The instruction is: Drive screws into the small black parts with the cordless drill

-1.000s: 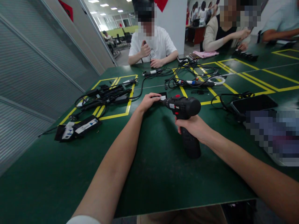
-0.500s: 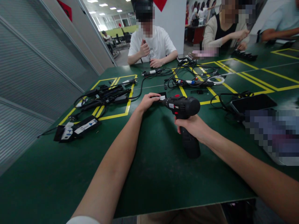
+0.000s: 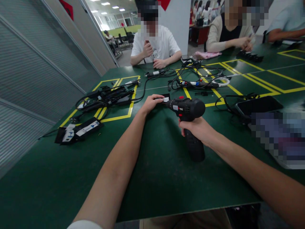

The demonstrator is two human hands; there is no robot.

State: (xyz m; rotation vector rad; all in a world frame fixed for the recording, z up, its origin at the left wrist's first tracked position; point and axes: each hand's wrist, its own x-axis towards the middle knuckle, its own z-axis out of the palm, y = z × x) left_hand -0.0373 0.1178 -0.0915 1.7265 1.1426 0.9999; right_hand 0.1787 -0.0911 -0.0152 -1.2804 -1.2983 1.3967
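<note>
My right hand is wrapped round the grip of a black cordless drill with red buttons. The drill points left and away from me, its chuck close to the fingers of my left hand. Those fingers hold a small flat black piece with a white label down on the green table. My left fingers and the drill cover part of that piece. I cannot tell whether the drill's tip touches it.
Left lie a heap of black cables and adapters and black pieces with white labels. Tangled cables with an electric screwdriver lie beyond the drill. A dark phone-like slab is at right. A person in white sits opposite.
My hands, the drill and the black piece stay almost in place. Across the table at the right, a seated person's hands have come lower and closer together.
</note>
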